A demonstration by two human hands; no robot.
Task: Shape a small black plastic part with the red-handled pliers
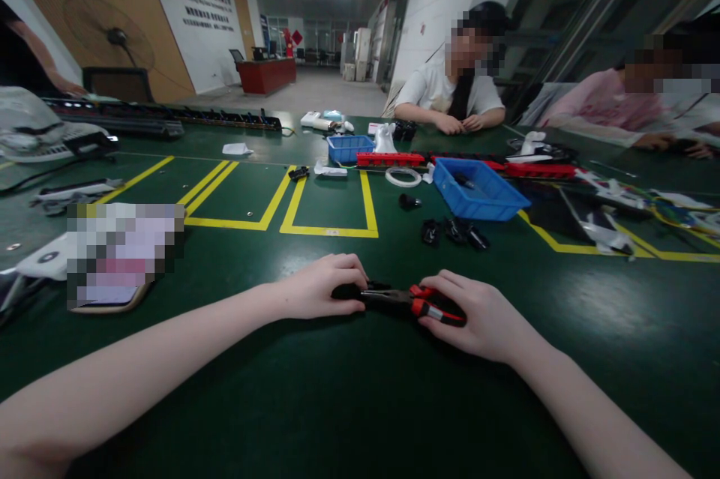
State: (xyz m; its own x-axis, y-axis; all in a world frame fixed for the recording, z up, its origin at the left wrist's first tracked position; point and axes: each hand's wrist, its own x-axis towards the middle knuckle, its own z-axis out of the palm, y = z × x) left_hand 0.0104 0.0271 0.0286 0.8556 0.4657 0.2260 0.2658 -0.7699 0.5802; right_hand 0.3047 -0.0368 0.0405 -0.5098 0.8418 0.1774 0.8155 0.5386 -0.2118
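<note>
My right hand point(478, 314) is wrapped round the red and black handles of a pair of pliers point(419, 301) lying low over the green table point(360, 389). The pliers' jaws point left and meet a small black part point(344, 290) that my left hand point(323, 288) holds with curled fingers. Both hands rest on the table near its front middle. Most of the black part is hidden under my left fingers.
Several small black parts point(453, 232) lie beyond my hands, with a blue tray point(478, 190), a smaller blue bin point(349, 148), a white tape ring point(403, 177) and red strips point(391, 159) farther back. A phone point(112, 269) lies at the left. Two people sit across the table.
</note>
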